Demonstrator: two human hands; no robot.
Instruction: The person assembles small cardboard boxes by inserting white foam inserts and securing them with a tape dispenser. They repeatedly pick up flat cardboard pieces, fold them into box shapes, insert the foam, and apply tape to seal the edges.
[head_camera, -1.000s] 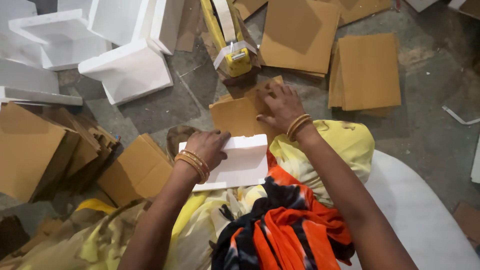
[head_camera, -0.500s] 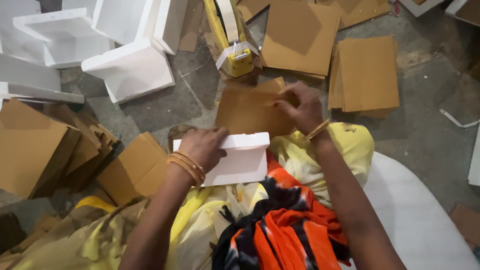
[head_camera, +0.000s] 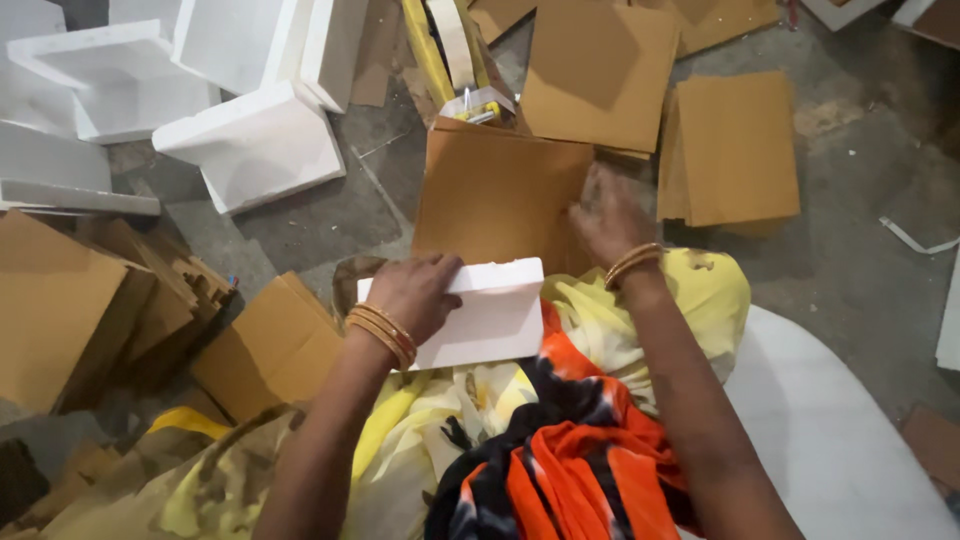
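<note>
Left hand (head_camera: 415, 293) clamped over the upper left edge of a white foam block (head_camera: 480, 315), fingers curled across its top, block resting on the lap. Right hand (head_camera: 608, 215) (blurred) laid on the right edge of a brown cardboard sheet (head_camera: 500, 195), just beyond the block on the floor; grip not clear enough to tell. More cardboard sheets (head_camera: 735, 145) nearby.
</note>
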